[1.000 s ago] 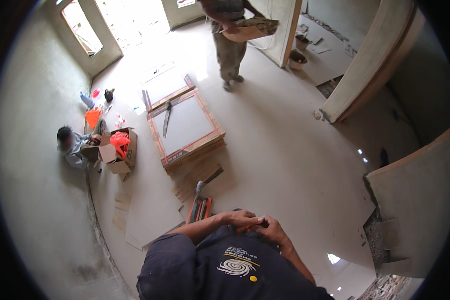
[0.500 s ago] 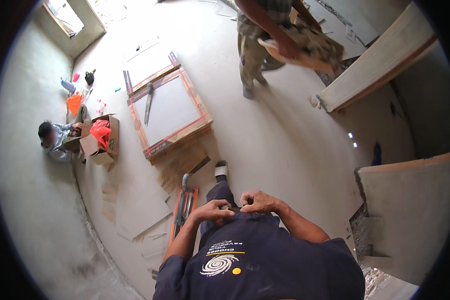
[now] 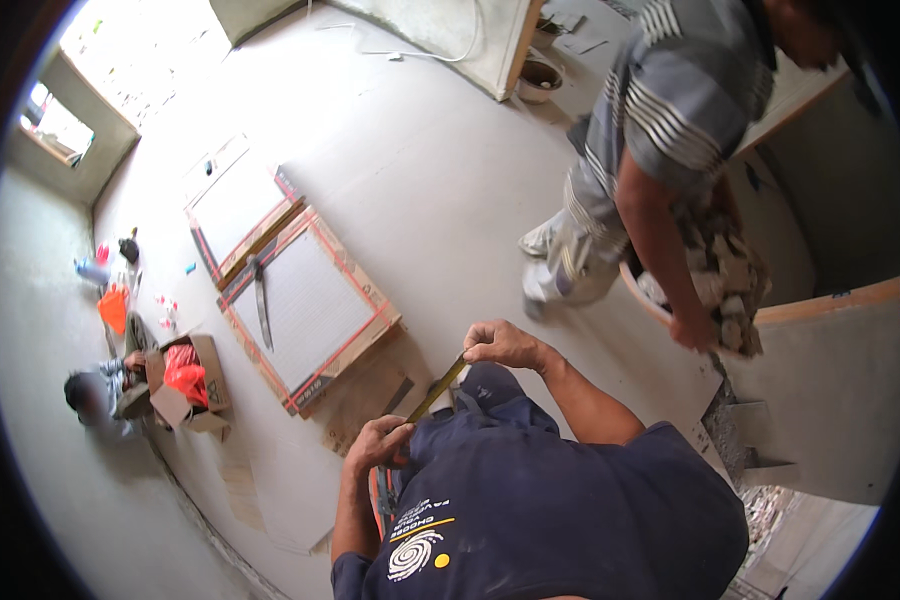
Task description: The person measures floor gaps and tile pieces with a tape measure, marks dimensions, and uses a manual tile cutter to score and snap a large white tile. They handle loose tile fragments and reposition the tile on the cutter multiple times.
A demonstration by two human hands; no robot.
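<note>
A yellowish tape measure (image 3: 437, 391) stretches slantwise between my two hands in front of my body. My left hand (image 3: 378, 443) is closed around its lower left end; whether a case is inside that hand is hidden. Higher up and to the right, my right hand (image 3: 502, 345) pinches the other end between thumb and fingers. Beyond my left hand lies a stack of boxed tiles (image 3: 315, 315) with red-and-black edging, and a long dark tool (image 3: 262, 303) rests on top. Partly covered by my left arm is a red-railed tile cutter (image 3: 378, 500).
At the right a co-worker (image 3: 670, 130) bends over, carrying a container of rubble (image 3: 725, 285). Another person (image 3: 95, 395) sits by the left wall beside a cardboard box (image 3: 208, 420) with red bags. A bucket (image 3: 538, 82) stands at the back. Broken floor edge (image 3: 730, 435) runs along the right.
My hands have moved apart, drawing the tape out between them, the right one going up. The co-worker with the rubble has come nearer on the right. My view has shifted.
</note>
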